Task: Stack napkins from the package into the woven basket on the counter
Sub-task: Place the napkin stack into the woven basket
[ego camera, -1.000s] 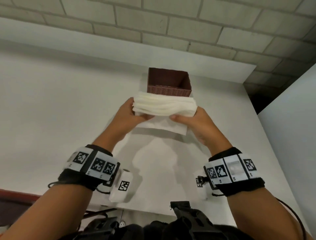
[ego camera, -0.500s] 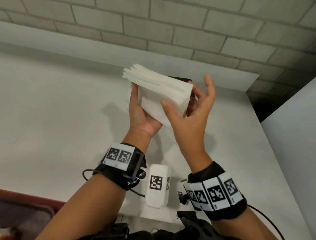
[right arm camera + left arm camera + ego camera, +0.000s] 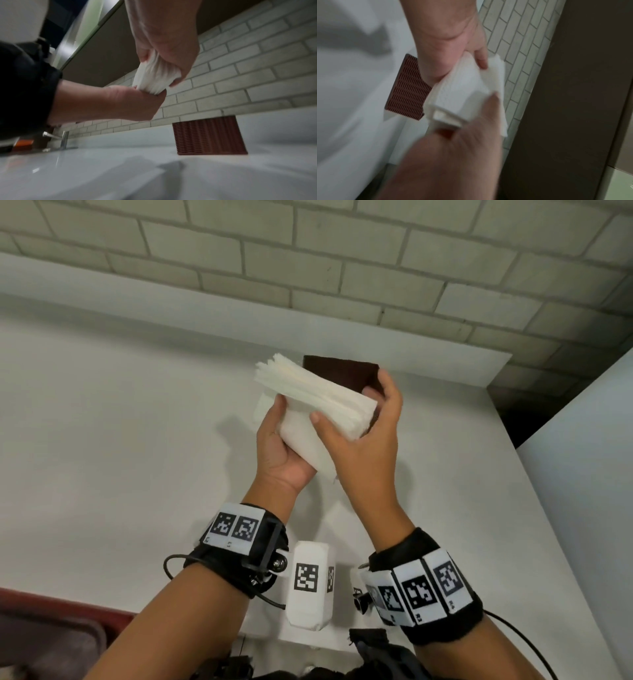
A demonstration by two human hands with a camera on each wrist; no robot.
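A thick stack of white napkins point(image 3: 308, 398) is held tilted in the air, just in front of the brown woven basket point(image 3: 342, 371) at the back of the counter. My left hand point(image 3: 284, 422) grips the stack's lower left end, with the thumb on its near face. On the right end my right hand point(image 3: 356, 409) has its thumb on the near face and its fingers point(image 3: 388, 386) curled round the far side. The left wrist view shows the napkins point(image 3: 462, 94) pinched between both hands beside the basket point(image 3: 407, 88). From the right wrist, the stack point(image 3: 154, 75) hangs above the counter, left of the basket point(image 3: 209, 136).
The white counter point(image 3: 102, 440) runs to a raised ledge and a brick wall point(image 3: 308, 251) behind the basket. A white side panel point(image 3: 582, 474) bounds the right. A white sheet point(image 3: 262, 409) lies flat by the basket. A faucet point(image 3: 63, 139) stands far left.
The stack was lifted off the counter and turned up on edge in my left hand. My right hand let go, opened beside it, and has now closed on its right end.
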